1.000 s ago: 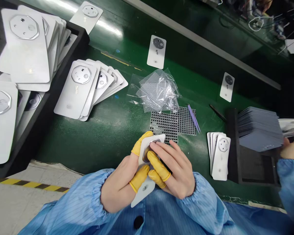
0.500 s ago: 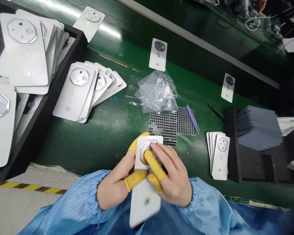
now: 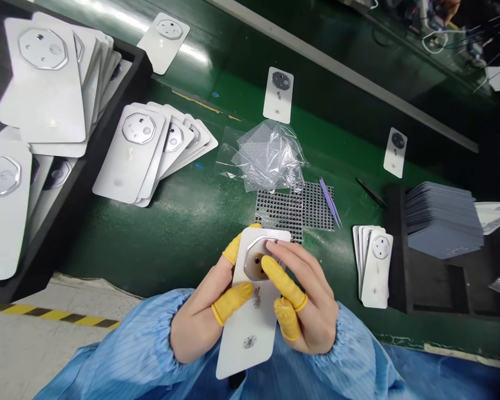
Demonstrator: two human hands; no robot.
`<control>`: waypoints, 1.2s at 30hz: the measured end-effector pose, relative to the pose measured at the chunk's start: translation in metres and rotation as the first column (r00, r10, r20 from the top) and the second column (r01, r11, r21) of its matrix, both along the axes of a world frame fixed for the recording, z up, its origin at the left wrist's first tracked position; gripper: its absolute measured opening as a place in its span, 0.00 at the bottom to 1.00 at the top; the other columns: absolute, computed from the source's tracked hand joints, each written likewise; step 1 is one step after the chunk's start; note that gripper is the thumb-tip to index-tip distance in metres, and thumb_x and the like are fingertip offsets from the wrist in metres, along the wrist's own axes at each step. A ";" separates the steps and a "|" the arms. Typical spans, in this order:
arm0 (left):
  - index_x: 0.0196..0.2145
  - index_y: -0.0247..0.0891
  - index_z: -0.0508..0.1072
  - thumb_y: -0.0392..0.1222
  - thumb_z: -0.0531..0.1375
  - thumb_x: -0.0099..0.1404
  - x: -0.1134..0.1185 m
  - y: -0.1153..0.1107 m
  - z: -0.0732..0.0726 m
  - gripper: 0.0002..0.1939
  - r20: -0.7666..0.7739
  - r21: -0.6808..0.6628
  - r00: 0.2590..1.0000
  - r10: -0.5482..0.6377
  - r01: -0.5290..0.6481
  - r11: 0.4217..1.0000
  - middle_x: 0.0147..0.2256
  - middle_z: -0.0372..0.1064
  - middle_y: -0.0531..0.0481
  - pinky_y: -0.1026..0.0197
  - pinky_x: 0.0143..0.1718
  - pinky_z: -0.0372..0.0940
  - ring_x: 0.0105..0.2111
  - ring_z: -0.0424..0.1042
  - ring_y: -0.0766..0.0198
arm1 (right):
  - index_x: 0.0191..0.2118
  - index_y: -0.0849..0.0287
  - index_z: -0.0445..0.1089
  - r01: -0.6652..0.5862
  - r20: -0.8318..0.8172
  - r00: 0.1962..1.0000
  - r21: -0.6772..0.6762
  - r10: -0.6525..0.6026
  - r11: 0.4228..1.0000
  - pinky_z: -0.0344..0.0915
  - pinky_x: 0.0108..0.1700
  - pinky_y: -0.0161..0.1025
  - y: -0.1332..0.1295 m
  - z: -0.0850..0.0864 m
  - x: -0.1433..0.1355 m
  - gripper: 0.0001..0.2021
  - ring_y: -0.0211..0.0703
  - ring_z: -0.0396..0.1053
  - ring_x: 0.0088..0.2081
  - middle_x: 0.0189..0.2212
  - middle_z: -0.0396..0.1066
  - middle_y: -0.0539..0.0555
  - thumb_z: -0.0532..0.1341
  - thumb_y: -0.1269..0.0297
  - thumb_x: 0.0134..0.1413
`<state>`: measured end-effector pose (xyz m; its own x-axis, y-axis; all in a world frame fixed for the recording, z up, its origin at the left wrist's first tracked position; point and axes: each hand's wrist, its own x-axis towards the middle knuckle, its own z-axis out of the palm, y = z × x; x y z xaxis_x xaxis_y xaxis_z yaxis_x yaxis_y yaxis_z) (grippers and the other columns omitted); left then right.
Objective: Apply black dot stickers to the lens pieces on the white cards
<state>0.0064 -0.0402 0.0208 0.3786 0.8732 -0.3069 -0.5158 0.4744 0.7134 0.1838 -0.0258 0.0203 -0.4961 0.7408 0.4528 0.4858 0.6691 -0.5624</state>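
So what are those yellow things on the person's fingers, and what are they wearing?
Both arms wear light blue pinstriped sleeves with gathered elastic cuffs. The left hand and right hand are otherwise bare, with yellow rubbery finger cots capping two fingers each.

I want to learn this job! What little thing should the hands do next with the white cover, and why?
Probably press the right hand fingertip down on the octagonal metal ring. The left hand already steadies the white cover, and the right yellow-capped finger rests right on the ring, so a gentle press seems likeliest.
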 end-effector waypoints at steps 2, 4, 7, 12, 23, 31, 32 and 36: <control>0.61 0.59 0.60 0.36 0.55 0.70 0.000 -0.001 0.001 0.26 -0.020 0.013 1.000 -0.001 0.002 1.000 0.61 0.61 0.59 0.65 0.56 0.63 0.59 0.62 0.60 | 0.54 0.68 0.65 0.006 0.023 1.000 0.017 -0.006 1.000 0.66 0.52 0.62 -0.001 0.001 0.001 0.19 0.60 0.61 0.58 0.53 0.65 0.69 0.47 0.66 0.64; 0.61 0.58 0.61 0.36 0.56 0.69 0.000 -0.001 0.001 0.26 -0.088 0.042 0.996 0.014 -0.010 0.999 0.61 0.62 0.59 0.65 0.57 0.61 0.60 0.62 0.61 | 0.52 0.67 0.66 0.004 0.048 0.999 0.018 -0.005 1.000 0.65 0.53 0.63 -0.002 0.000 0.002 0.18 0.60 0.61 0.58 0.53 0.65 0.69 0.47 0.66 0.64; 0.60 0.57 0.63 0.38 0.58 0.68 0.002 -0.002 0.001 0.25 -0.189 0.095 0.981 0.044 -0.026 0.995 0.59 0.64 0.58 0.63 0.57 0.61 0.56 0.65 0.60 | 0.53 0.67 0.65 -0.003 0.063 0.998 -0.006 0.004 1.000 0.64 0.54 0.63 -0.003 -0.002 0.002 0.17 0.60 0.60 0.59 0.55 0.63 0.68 0.48 0.67 0.64; 0.59 0.54 0.65 0.40 0.60 0.66 0.006 -0.006 0.001 0.24 -0.308 0.097 0.944 0.122 -0.096 0.991 0.56 0.68 0.56 0.64 0.45 0.67 0.47 0.73 0.60 | 0.51 0.68 0.67 -0.018 0.061 0.998 -0.020 0.019 1.000 0.63 0.55 0.63 -0.002 -0.001 0.002 0.16 0.61 0.60 0.59 0.56 0.61 0.68 0.48 0.66 0.64; 0.56 0.47 0.69 0.37 0.61 0.62 0.009 -0.014 -0.003 0.24 -0.407 0.210 0.898 0.165 -0.084 0.974 0.51 0.72 0.49 0.60 0.44 0.69 0.51 0.70 0.52 | 0.49 0.66 0.68 0.027 0.152 0.988 -0.001 -0.027 1.000 0.61 0.56 0.63 -0.003 0.007 0.000 0.16 0.61 0.59 0.59 0.57 0.59 0.67 0.47 0.66 0.65; 0.63 0.54 0.57 0.36 0.60 0.64 0.002 -0.011 -0.025 0.33 -0.357 0.248 0.930 0.081 0.011 0.969 0.62 0.60 0.53 0.58 0.55 0.63 0.60 0.60 0.51 | 0.54 0.69 0.65 -0.021 0.168 0.985 -0.029 0.025 0.999 0.63 0.57 0.62 -0.001 -0.009 -0.006 0.18 0.65 0.53 0.63 0.63 0.53 0.70 0.52 0.70 0.60; 0.63 0.56 0.57 0.36 0.59 0.66 0.003 -0.008 -0.026 0.31 -0.302 0.224 0.951 0.064 0.005 0.975 0.63 0.59 0.55 0.59 0.55 0.63 0.60 0.61 0.53 | 0.56 0.69 0.64 -0.049 0.110 0.992 -0.046 0.054 0.998 0.64 0.58 0.62 0.000 -0.012 -0.004 0.19 0.64 0.53 0.64 0.63 0.53 0.69 0.52 0.70 0.60; 0.62 0.58 0.58 0.37 0.56 0.69 0.007 0.001 -0.018 0.27 -0.107 0.086 0.993 0.059 -0.050 0.995 0.61 0.62 0.57 0.61 0.53 0.65 0.57 0.65 0.57 | 0.57 0.61 0.66 0.005 -0.216 0.976 -0.138 -0.035 0.990 0.66 0.57 0.61 0.003 -0.013 0.004 0.18 0.58 0.61 0.60 0.60 0.62 0.62 0.49 0.66 0.65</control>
<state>0.0134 -0.0390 0.0026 0.2981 0.9157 -0.2696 -0.4559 0.3847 0.8026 0.1877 -0.0227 0.0072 -0.3815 0.8115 0.4427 0.3537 0.5706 -0.7411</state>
